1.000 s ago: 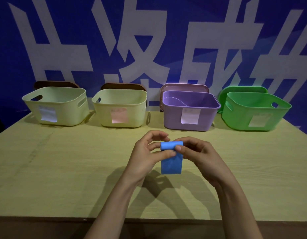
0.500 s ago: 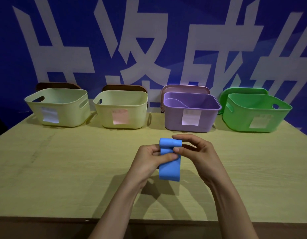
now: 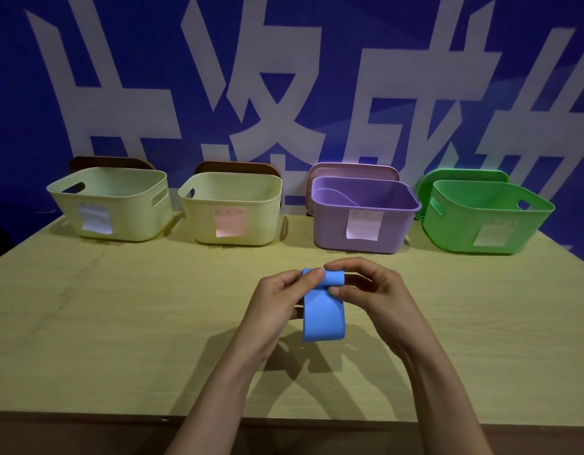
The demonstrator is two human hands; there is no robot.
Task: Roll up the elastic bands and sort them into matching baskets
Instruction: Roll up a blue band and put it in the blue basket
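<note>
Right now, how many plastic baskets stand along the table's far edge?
4. From the left: pale yellow plastic basket with white label, pale yellow plastic basket with pink label, purple plastic basket, green plastic basket. None looks hidden.

A plain blue flat elastic band (image 3: 323, 320) sits at frame centre. Across the middle, left to right: pale yellow plastic basket (image 3: 129, 221) with white paper label (image 3: 95, 218), second pale yellow plastic basket (image 3: 261, 224) with pink paper label (image 3: 229, 223), lilac plastic basket (image 3: 330, 224), green plastic basket (image 3: 448, 231), its label perhaps pale green. Below, a light wood-grain tabletop (image 3: 119, 323); above, a blue backdrop (image 3: 21, 93) with large white characters
</note>
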